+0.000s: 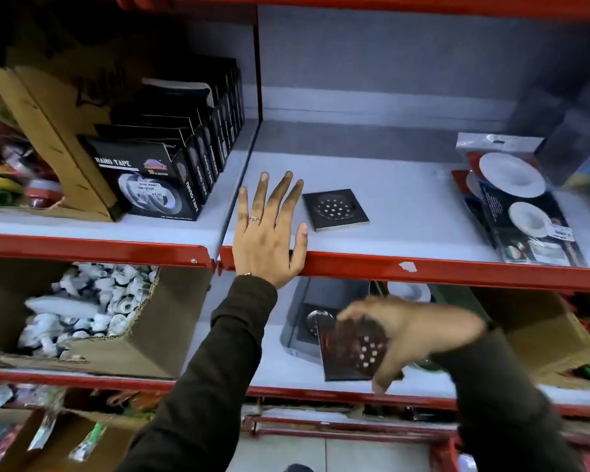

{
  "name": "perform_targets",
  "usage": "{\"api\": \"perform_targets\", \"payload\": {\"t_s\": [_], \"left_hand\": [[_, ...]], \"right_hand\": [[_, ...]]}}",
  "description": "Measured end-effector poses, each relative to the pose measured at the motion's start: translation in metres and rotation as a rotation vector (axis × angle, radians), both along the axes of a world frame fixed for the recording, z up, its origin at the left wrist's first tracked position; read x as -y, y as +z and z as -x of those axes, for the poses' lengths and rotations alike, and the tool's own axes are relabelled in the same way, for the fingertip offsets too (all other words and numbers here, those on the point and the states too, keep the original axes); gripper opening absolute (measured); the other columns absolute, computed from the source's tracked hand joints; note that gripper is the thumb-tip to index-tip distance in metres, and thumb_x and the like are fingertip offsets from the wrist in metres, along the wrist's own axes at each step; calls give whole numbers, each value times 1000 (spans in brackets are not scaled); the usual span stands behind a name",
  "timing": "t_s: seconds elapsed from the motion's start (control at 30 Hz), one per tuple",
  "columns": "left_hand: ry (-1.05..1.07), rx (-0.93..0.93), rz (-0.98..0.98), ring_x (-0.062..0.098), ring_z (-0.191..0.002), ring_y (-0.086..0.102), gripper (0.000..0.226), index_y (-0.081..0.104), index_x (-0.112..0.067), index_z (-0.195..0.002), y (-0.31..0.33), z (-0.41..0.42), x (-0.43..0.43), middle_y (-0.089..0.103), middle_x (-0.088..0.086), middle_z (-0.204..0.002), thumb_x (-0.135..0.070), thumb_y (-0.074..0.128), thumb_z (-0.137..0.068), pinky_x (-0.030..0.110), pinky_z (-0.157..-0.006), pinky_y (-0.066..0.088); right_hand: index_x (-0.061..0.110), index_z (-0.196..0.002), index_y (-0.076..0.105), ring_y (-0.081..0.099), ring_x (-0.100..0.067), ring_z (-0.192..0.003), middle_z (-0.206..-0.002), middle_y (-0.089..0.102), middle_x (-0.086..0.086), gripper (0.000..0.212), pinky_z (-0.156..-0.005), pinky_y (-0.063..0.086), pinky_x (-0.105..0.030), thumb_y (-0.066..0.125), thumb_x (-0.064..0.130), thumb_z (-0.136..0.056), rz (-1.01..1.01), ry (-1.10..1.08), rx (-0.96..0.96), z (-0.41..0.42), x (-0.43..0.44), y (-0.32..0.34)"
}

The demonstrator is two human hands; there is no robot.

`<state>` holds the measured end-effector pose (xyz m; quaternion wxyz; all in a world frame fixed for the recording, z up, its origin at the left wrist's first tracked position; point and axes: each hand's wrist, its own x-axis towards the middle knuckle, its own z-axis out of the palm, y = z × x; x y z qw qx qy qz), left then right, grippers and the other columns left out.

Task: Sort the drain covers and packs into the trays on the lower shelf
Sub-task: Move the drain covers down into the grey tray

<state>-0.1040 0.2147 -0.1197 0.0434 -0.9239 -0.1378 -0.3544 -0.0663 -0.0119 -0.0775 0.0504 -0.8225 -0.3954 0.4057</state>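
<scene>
Head view: two red-edged shelves with grey decks. Left hand (269,233) lies flat, palm down, fingers spread, on the upper shelf (406,212) with its heel over the red front lip; holds nothing, ring on one finger. Just right of its fingertips a square drain cover (335,210) lies flat on the deck, near the hand but apart from it. Further right on the same deck a clear pack (520,199) with round white strainers lies flat, well apart from the cover. Right hand (406,335) is at the lower shelf (280,366), motion-blurred, fingers closed on a second cover (355,350), tilted, perforated face towards the camera. It sits over the near corner of a grey tray (295,321); the tray has at least one more square cover in it. Can't tell if the held cover touches the tray. Left bay: black nano tape boxes (157,175) in a row up top, a cardboard box (143,342) of white fittings below. Another cardboard box (539,321) sits right of the tray.
</scene>
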Motion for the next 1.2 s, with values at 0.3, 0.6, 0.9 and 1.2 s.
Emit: {"api": "perform_targets", "payload": {"t_s": [0.3, 0.6, 0.9, 1.2], "left_hand": [[8, 27, -33, 28, -151, 23, 63, 37, -18, -151, -3, -2, -1, 33, 2, -160, -40, 37, -92, 51, -125, 8], [17, 30, -29, 28, -151, 23, 64, 37, -18, -151, 0, 0, -2, 32, 2, -160, -41, 38, -91, 52, -125, 8], [22, -14, -5, 28, -152, 19, 67, 33, -16, -152, 0, 2, 2, 29, 3, -161, -40, 38, -90, 50, -125, 3], [49, -56, 8, 27, -153, 17, 71, 30, -15, -153, 3, 2, 2, 27, 2, -162, -42, 41, -88, 52, -125, 6]], "right_hand": [[28, -146, 28, 36, -32, -137, -149, 36, -8, 96, -110, 41, -45, 82, 28, -67, 84, -241, 325, -39, -78, -176], [36, -109, 59, 65, -12, -103, -114, 67, 8, 51, -86, 56, -35, 62, 65, -67, -336, -333, 407, -5, -65, -153], [21, -114, 67, 64, -12, -102, -112, 67, 4, 42, -88, 52, -26, 70, 22, -72, -1073, -227, 551, -32, -54, 19], [22, -145, 40, 44, -22, -136, -148, 46, 3, 101, -109, 34, -30, 90, 39, -58, -158, -120, 305, -133, -111, 44]]}}
